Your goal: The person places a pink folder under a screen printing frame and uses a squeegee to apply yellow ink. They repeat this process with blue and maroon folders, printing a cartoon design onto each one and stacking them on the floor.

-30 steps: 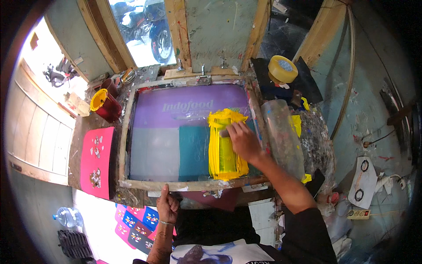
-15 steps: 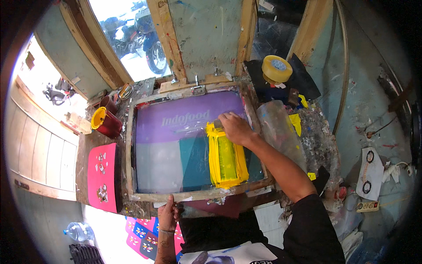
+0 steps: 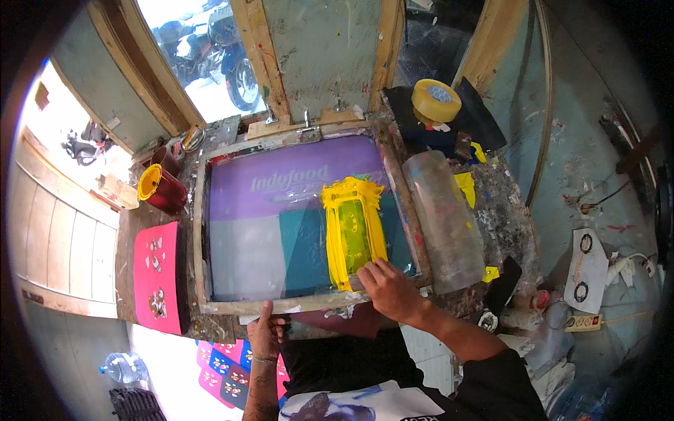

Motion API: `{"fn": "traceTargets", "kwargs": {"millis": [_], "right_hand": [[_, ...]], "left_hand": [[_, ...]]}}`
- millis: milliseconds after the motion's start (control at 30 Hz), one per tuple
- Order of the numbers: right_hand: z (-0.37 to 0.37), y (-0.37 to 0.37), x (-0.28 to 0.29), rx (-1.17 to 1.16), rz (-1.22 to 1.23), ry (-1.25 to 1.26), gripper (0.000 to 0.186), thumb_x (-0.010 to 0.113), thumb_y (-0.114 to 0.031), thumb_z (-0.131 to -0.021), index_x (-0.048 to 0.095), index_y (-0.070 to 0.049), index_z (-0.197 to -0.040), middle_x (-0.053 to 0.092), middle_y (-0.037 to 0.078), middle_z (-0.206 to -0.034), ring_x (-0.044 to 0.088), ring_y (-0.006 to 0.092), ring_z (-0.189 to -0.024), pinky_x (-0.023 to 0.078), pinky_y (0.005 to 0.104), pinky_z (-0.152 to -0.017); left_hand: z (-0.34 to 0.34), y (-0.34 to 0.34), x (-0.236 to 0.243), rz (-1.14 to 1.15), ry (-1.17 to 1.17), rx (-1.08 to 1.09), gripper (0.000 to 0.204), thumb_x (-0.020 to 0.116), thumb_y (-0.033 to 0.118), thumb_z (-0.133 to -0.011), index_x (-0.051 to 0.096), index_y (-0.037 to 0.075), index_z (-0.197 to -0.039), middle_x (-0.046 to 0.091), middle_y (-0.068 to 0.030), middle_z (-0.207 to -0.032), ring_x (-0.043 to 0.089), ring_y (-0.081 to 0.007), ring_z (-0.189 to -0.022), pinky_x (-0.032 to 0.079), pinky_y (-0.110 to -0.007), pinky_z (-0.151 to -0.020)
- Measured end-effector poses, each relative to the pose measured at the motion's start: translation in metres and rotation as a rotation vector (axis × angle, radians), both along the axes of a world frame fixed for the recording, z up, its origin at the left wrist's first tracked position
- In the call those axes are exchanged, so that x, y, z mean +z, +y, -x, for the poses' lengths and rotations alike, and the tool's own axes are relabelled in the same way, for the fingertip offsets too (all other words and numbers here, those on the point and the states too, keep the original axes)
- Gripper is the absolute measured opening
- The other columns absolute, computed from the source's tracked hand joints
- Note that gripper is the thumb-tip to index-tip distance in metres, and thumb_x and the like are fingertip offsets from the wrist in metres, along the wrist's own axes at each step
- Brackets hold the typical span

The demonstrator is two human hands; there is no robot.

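A wooden-framed printing screen (image 3: 246,306) lies on the worktable in front of me, its mesh purple, grey and teal. Thick yellow ink (image 3: 338,242) surrounds a greenish-yellow rectangular patch on the mesh's right side. My right hand (image 3: 393,289) is closed at the near end of this patch, gripping a small squeegee (image 3: 357,282) mostly hidden by the fingers. At the frame's near edge, my left hand (image 3: 267,333) has its thumb on the wood and its fingers curled below.
Left of the screen are a pink printed sheet (image 3: 158,281) and a red cup with a yellow rim (image 3: 165,191). A clear plastic sheet (image 3: 446,224) and a tape roll (image 3: 434,102) lie to the right. Metal hinge clamps (image 3: 307,121) stand at the screen's far edge. Printed pieces (image 3: 228,372) lie below.
My right hand has come from the far end of the yellow patch to its near end, toward me. Yellow ink now heaps at the far end. My left hand stays at the frame.
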State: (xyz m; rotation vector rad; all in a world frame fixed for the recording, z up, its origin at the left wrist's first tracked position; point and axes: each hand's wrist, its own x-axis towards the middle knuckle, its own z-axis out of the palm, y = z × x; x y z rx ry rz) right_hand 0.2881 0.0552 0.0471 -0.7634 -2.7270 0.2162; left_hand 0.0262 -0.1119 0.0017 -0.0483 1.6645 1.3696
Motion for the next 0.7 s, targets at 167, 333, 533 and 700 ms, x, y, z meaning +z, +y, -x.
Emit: {"fn": "traceTargets", "kwargs": {"millis": [167,333,533,700], "right_hand": [[-0.01,-0.018,-0.01,-0.001,-0.225,0.019,0.032,0.072,-0.018,-0.081,0.062,0.003,-0.103,0.062,0.017,-0.096,0.062,0.0311,-0.091,0.05,0.0445,-0.077],[-0.006,-0.012,0.006,-0.015,-0.318,0.247,0.05,0.073,-0.048,-0.086,0.061,0.001,-0.094,0.059,0.014,-0.081,0.059,0.0302,-0.073,0.044,0.042,-0.072],[0.01,0.036,0.116,-0.036,-0.466,0.322,0.057,0.063,-0.059,-0.092,0.054,-0.006,-0.073,0.052,0.011,-0.07,0.058,0.028,-0.066,0.047,0.0405,-0.057],[0.05,0.095,0.226,-0.29,-0.422,0.246,0.06,0.066,-0.062,-0.09,0.056,-0.006,-0.075,0.06,0.014,-0.075,0.063,0.0307,-0.07,0.05,0.047,-0.064]], "left_hand": [[-0.008,0.007,0.001,-0.116,-0.108,0.086,0.039,0.075,0.035,-0.094,0.052,0.015,-0.07,0.044,0.0045,-0.054,0.04,-0.0083,-0.04,0.029,-0.025,-0.036],[-0.015,0.016,-0.001,-0.324,-0.102,0.22,0.036,0.073,0.038,-0.095,0.051,0.018,-0.074,0.037,0.0074,-0.055,0.034,-0.0068,-0.04,0.025,-0.026,-0.037],[-0.007,0.039,0.105,-0.647,0.207,0.12,0.034,0.058,0.045,-0.103,0.055,0.018,-0.082,0.035,0.0078,-0.056,0.031,-0.007,-0.044,0.024,-0.026,-0.041],[0.008,0.077,0.154,-0.812,0.809,-0.092,0.025,0.058,0.028,-0.104,0.063,0.004,-0.105,0.049,-0.0011,-0.079,0.046,-0.0095,-0.063,0.038,-0.025,-0.054]]}}
